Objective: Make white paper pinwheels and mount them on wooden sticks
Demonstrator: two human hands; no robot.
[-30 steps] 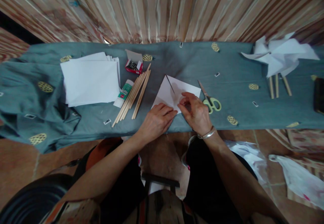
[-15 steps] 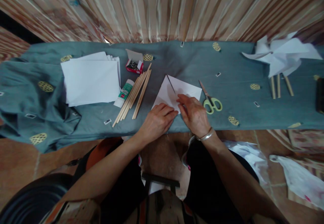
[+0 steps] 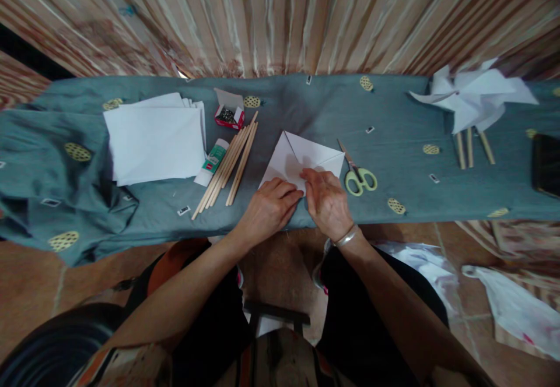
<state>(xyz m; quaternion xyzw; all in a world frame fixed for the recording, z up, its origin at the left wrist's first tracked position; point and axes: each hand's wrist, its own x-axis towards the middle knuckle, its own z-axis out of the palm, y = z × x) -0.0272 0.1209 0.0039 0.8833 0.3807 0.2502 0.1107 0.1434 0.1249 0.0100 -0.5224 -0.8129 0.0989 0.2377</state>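
Note:
A white folded paper square (image 3: 301, 155) lies on the teal cloth (image 3: 394, 130) near the table's front edge. My left hand (image 3: 268, 209) rests on its lower left corner, fingers curled and pressing the sheet down. My right hand (image 3: 326, 200) lies on the lower middle of the paper, fingers together and bent, pressing along a fold. A metal bangle sits on my right wrist. Green-handled scissors (image 3: 357, 176) lie just right of the paper, untouched.
Left of the paper lie a bundle of wooden sticks (image 3: 230, 162), a glue tube (image 3: 211, 161), a small red box of pins (image 3: 228, 114) and a stack of white sheets (image 3: 153, 139). Finished paper pinwheels (image 3: 472, 98) on sticks lie at the right. A dark object (image 3: 546, 165) sits at the far right edge.
My right hand slid left and toward me along the paper. The raised flap now lies flat, showing a closed fold. My left hand stayed put.

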